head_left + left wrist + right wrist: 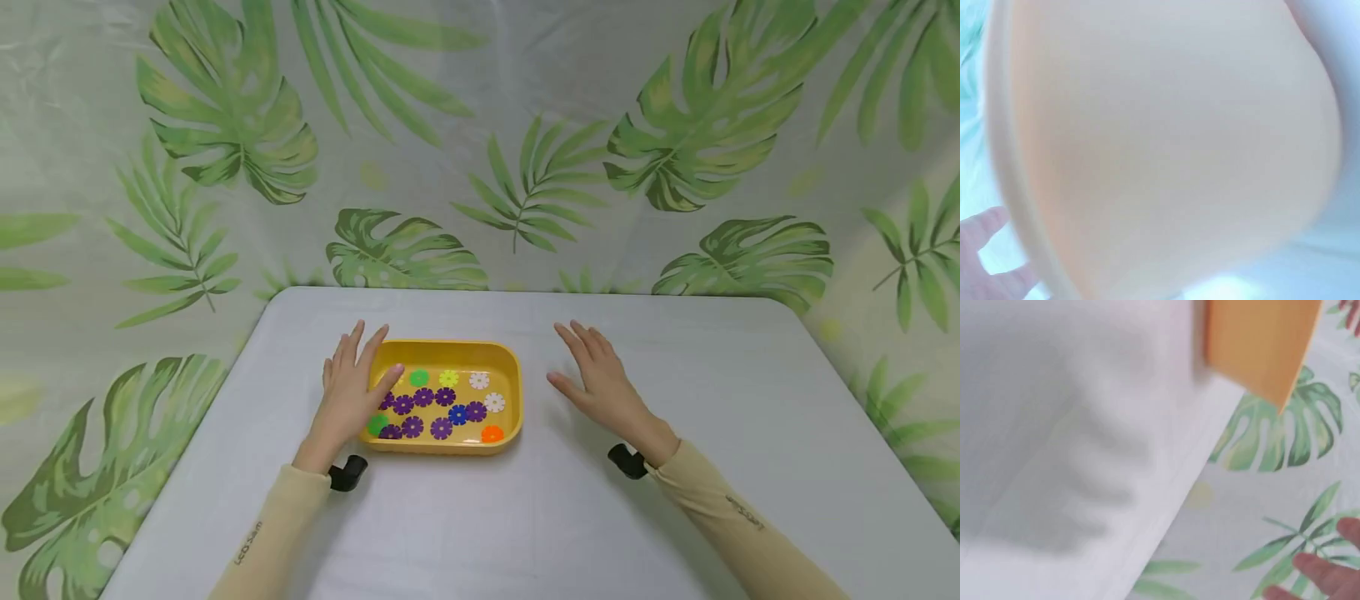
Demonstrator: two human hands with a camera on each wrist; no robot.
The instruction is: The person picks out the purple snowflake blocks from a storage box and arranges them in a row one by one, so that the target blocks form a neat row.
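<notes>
A yellow rectangular tray stands on the white table, holding several snowflake-shaped plastic discs. Most discs are purple; others are white, green, yellow-green, blue and orange. My left hand is spread at the tray's left end, its thumb overlapping the inside and hiding some discs. To the tray's right, my right hand hovers with fingers extended and nothing in them. In the washed-out left wrist view, the tray wall fills most of the picture.
The white-covered table reaches back to a leaf-printed cloth backdrop. A black wrist strap piece sits at each cuff, left and right. The right hand's shadow falls on the tabletop.
</notes>
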